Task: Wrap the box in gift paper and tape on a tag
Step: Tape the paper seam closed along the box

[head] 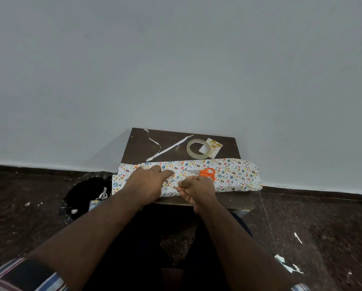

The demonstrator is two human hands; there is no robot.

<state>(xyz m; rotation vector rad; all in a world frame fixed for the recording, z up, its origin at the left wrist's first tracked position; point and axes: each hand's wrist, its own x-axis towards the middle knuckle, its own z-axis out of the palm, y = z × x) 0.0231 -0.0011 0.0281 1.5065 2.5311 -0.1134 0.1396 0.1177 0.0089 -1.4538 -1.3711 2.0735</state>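
Observation:
The box is wrapped in white gift paper (pixel 234 175) with a coloured egg print and lies across the near half of a small dark table (pixel 224 141). My left hand (pixel 148 181) presses flat on the paper's left part, index finger pointing right. My right hand (pixel 196 189) hovers at the paper's near edge with curled fingers, thumb and forefinger pinched on what looks like a small piece of clear tape. Orange-handled scissors (pixel 206 172) lie on the paper just beyond that hand. A clear tape roll (pixel 198 148) rests behind, partly on a tag (pixel 214 147) with gold dots.
Two white paper strips (pixel 167 149) lie on the table's far left part. A black-lined bin (pixel 85 192) with scraps stands on the floor to the left. Paper scraps (pixel 289 265) litter the dark floor at right. A plain wall rises directly behind the table.

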